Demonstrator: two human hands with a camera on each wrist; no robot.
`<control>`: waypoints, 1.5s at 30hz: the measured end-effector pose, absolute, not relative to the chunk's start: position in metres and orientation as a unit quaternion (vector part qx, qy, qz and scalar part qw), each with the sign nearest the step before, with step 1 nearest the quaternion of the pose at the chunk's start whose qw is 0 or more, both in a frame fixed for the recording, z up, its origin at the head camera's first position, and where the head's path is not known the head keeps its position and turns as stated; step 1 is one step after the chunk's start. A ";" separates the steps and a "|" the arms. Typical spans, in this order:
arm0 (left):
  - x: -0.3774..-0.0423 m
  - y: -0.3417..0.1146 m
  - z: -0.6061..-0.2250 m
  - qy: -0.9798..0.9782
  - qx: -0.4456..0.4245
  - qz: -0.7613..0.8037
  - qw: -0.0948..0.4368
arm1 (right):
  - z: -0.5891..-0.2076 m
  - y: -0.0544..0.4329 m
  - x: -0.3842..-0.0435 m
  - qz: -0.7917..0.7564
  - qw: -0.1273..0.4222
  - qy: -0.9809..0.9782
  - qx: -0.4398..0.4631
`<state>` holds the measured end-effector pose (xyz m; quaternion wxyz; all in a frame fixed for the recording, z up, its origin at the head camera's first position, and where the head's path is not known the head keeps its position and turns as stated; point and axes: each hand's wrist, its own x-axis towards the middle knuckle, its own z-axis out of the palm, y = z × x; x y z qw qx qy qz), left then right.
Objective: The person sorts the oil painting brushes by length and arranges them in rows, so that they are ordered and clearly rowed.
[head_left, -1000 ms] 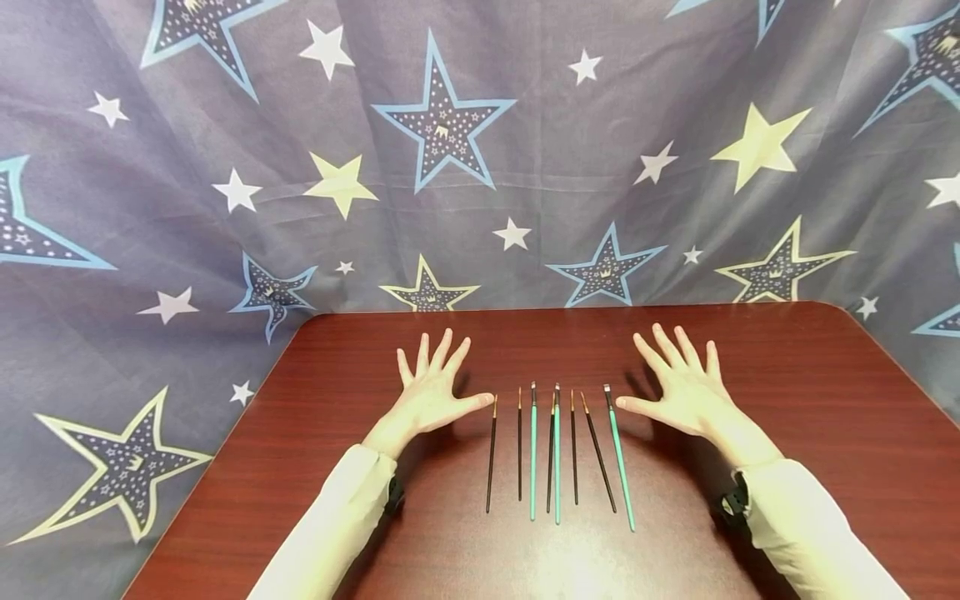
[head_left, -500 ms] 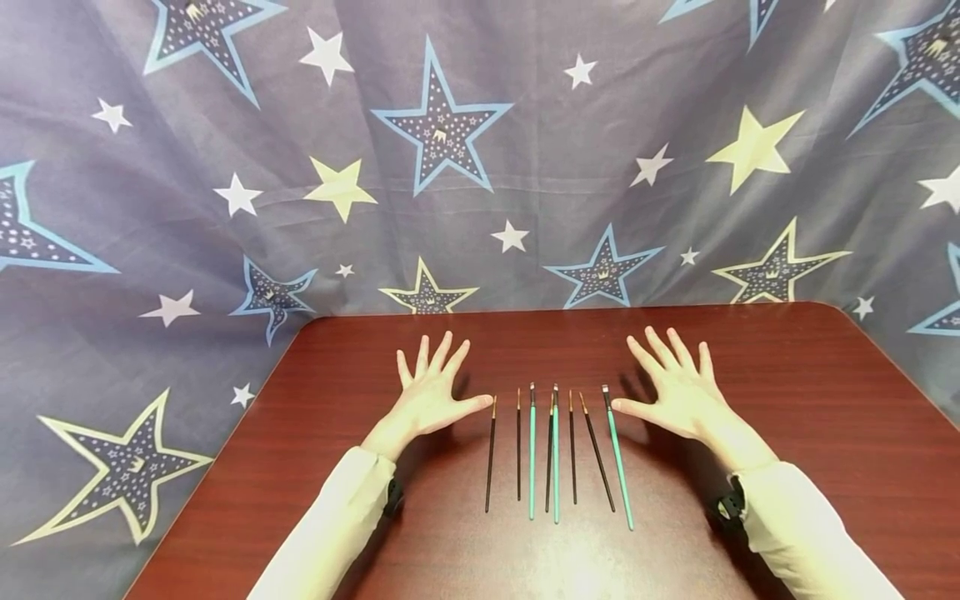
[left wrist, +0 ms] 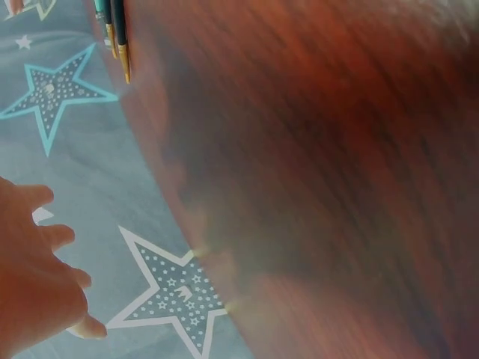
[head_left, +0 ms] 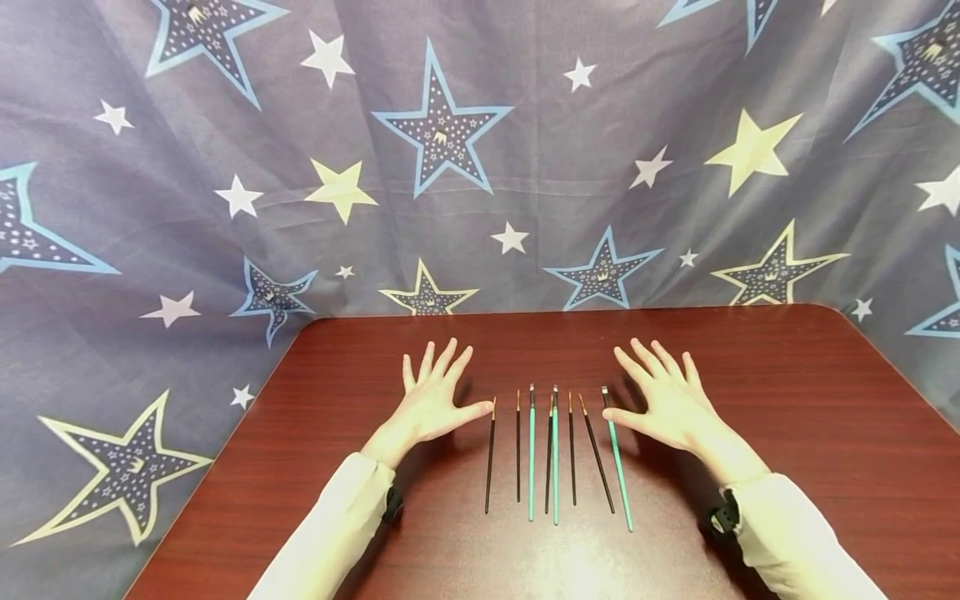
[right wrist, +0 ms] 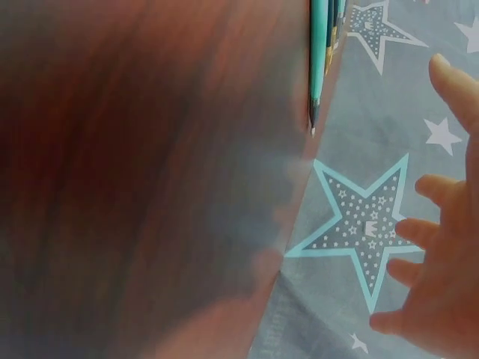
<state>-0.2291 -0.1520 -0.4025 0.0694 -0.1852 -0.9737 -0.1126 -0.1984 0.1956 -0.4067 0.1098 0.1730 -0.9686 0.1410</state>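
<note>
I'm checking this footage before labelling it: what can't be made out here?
Head: part of the rightmost turquoise brush, hidden by the thumb of the right hand.
Left wrist: brush handles, cut off by the top edge; part of the left hand, cut off by the left edge.
Right wrist: fine grain of the tabletop, blurred.

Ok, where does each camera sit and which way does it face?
Head: worn on the head, facing forward and down at paintbrushes, table and starry cloth; left hand, right hand and sleeves show.
Left wrist: worn there, facing table and cloth; left hand at left edge.
Right wrist: worn there, facing table and cloth; right hand at right edge.
Both wrist views share table and cloth, with paintbrushes at the top.
</note>
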 end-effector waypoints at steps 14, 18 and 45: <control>-0.223 -0.147 -0.403 -0.962 -0.211 -0.158 0.070 | -0.409 0.182 -0.187 0.210 0.055 -0.960 0.177; -0.220 -0.143 -0.404 -0.962 -0.199 -0.180 0.051 | -0.407 0.178 -0.184 0.223 0.040 -0.956 0.184; -0.206 -0.125 -0.416 -0.901 -0.137 -0.370 -0.179 | -0.415 0.168 -0.181 0.352 -0.104 -0.926 0.091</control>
